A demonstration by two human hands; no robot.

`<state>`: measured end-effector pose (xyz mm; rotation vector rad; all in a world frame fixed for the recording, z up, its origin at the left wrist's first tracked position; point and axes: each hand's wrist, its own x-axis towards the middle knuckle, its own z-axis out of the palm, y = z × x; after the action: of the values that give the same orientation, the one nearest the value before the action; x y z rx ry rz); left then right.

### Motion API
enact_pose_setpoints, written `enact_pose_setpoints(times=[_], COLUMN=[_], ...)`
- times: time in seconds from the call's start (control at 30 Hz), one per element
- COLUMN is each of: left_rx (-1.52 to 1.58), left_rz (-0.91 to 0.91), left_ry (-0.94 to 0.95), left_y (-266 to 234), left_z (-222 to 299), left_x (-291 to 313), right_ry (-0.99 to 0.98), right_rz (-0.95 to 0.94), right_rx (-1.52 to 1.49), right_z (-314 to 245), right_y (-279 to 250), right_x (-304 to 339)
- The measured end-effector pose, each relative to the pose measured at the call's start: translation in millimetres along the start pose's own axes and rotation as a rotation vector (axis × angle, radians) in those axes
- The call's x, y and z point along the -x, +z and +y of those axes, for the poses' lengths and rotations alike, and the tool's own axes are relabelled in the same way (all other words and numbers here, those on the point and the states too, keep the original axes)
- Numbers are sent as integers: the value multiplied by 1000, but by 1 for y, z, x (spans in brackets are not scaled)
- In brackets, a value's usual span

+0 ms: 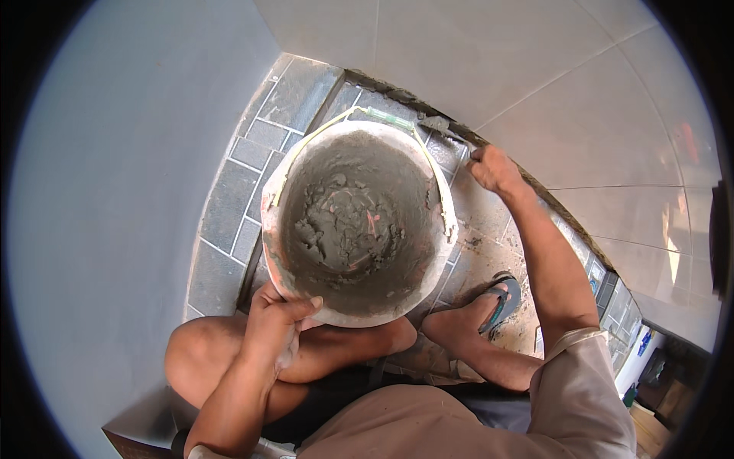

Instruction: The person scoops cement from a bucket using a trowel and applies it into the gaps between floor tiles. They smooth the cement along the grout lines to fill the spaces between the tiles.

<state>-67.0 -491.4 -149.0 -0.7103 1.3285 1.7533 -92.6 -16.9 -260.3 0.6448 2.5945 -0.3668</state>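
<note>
A white bucket (449,218) with a thin wire handle stands tilted in front of me, its inner wall smeared grey. Wet mortar (348,222) lies in lumps at its bottom, with small reddish bits in it. My left hand (279,317) grips the bucket's near rim, thumb over the edge. Beyond the bucket, on the right, my right hand (497,170) is closed around the handle of a small trowel (451,133). The trowel's blade carries or touches a dab of mortar beside the gap along the wall's foot; which of the two, I cannot tell.
Large glossy tiles cover the wall (535,92) at the right, with a rough dark gap (413,99) along its base. A plain grey wall (130,191) rises at the left. Grey floor tiles (229,199) lie between them. My sandalled foot (501,302) rests near mortar crumbs.
</note>
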Motion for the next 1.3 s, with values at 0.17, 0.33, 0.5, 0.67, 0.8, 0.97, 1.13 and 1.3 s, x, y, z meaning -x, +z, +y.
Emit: enact_pose_setpoints(times=[0.17,0.33,0.5,0.67,0.8,0.97,1.13,1.3], left_rx=[-13,0,4,-7,-21,-58,-52,-61], left_rz=[36,28,21,48,24,1,41,-3], left_ry=[-1,19,7,0,8,14,16,35], left_y=[1,7,5,9,7,4,11,9], left_z=[-2,-3,-4,-1,-3,-2,-1,-1], left_x=[1,3,1,8,5,1,5,2], right_ry=[87,157,169,14,-67,77,50,-2], right_rz=[-64,-35,-58,88,236,176,247,229], right_rx=[-166,-188,-209,-234,-76,6,-63,-270], right_z=[-2,-1,3,5,1,11,8,-6], right_y=[-3,-7,-20,-36,-31,-14,-13,5], right_x=[-25,-33,-25,30,73,63,73,84])
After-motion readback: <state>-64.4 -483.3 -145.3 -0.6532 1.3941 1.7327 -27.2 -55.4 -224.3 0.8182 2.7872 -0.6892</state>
